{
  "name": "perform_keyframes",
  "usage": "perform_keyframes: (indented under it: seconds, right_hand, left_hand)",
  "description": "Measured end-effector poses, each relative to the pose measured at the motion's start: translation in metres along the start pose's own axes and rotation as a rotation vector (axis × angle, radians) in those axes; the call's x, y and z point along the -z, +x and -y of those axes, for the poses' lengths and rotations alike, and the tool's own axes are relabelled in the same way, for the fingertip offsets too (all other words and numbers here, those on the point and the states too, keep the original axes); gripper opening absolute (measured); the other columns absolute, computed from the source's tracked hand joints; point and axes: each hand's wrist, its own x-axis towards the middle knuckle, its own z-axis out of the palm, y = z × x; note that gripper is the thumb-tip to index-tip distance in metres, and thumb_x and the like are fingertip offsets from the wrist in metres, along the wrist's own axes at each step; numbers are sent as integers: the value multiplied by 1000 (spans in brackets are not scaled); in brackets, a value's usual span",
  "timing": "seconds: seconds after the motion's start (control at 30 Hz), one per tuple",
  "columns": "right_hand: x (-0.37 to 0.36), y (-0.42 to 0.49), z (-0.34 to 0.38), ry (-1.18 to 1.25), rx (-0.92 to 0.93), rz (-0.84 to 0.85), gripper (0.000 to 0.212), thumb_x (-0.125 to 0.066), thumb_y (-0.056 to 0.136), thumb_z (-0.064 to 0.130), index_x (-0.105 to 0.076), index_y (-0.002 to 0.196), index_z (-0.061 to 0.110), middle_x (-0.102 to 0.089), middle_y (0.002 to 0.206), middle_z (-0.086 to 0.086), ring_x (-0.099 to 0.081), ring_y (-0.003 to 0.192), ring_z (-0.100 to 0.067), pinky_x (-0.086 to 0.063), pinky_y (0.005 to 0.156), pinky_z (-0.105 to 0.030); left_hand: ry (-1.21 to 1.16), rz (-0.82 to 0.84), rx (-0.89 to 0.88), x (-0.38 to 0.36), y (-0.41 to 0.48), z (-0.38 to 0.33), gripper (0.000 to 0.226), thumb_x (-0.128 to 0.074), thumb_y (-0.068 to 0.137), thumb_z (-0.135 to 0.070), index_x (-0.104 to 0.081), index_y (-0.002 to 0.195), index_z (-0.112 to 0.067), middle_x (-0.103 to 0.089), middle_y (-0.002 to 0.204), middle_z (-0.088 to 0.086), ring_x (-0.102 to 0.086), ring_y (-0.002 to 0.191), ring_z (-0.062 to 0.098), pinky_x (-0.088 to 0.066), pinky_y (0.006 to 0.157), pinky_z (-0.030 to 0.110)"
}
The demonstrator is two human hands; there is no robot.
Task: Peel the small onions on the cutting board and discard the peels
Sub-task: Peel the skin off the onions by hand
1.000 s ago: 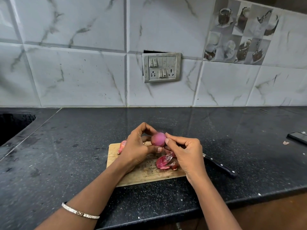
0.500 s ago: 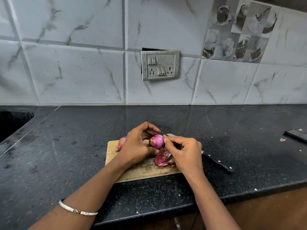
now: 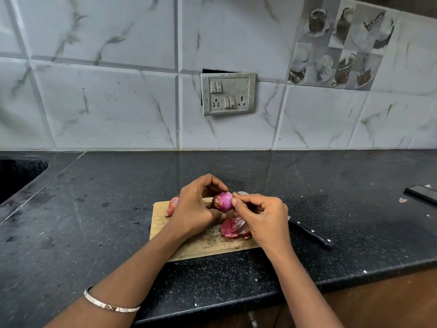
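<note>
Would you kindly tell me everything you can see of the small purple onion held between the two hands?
The small round purple onion looks glossy and smooth, magenta with a dark brownish patch at its left end. It is held above the pale wooden cutting board, not resting on it. The left hand grips it from the left; the right hand pinches its right side.

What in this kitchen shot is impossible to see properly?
All from the head view:
- second onion: mostly hidden behind the left hand.
- knife: most of its blade is behind the right hand.
- held onion: its far side faces away, so any skin there is unseen.
- flat dark object: cut off by the right edge.
- sink: cut off by the left edge.
</note>
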Motion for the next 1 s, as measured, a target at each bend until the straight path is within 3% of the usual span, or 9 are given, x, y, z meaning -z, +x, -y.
perform_keyframes:
  seconds: [0.13,0.3,0.53,0.8,1.0]
  right_hand:
    - [0,1,1,-8,-13,1,26,-80,84,12,-80,87,37,-74,84,28,-71,98,2,-57,95,-37]
    - [0,1,3,-13,-31,-8,34,-75,85,3,-78,85,37,-75,82,23,-73,82,0,-60,79,-29]
    - [-3,0,1,42,-25,-3,18,-82,83,10,-80,100,16,-78,86,10,-75,82,-5,-60,77,-23]
    - [-3,-1,4,-120,80,-42,18,-79,84,6,-82,93,21,-69,76,34,-71,77,6,-56,72,-14]
    - [-6,-2,2,-199,130,-69,11,-79,82,6,-79,86,16,-73,75,16,-70,71,3,-57,67,-17]
  left_hand:
    - [-9,3,7,0,0,0,58,-87,51,18,-67,92,-17,-68,91,-6,-67,90,13,-63,70,32]
    - [-10,2,-7,0,-1,0,57,-88,51,18,-66,92,-17,-68,92,-7,-67,91,15,-63,69,29]
    - [56,-50,-64,0,-1,-1,56,-90,51,10,-66,93,-19,-68,91,-9,-66,85,7,-62,73,32]
    - [134,-81,-111,-4,-1,-1,55,-87,51,2,-64,91,-28,-65,92,-15,-64,85,11,-61,70,44]
    - [146,-70,-109,-4,-2,-3,53,-88,52,1,-65,90,-28,-66,91,-11,-63,84,12,-60,70,47]
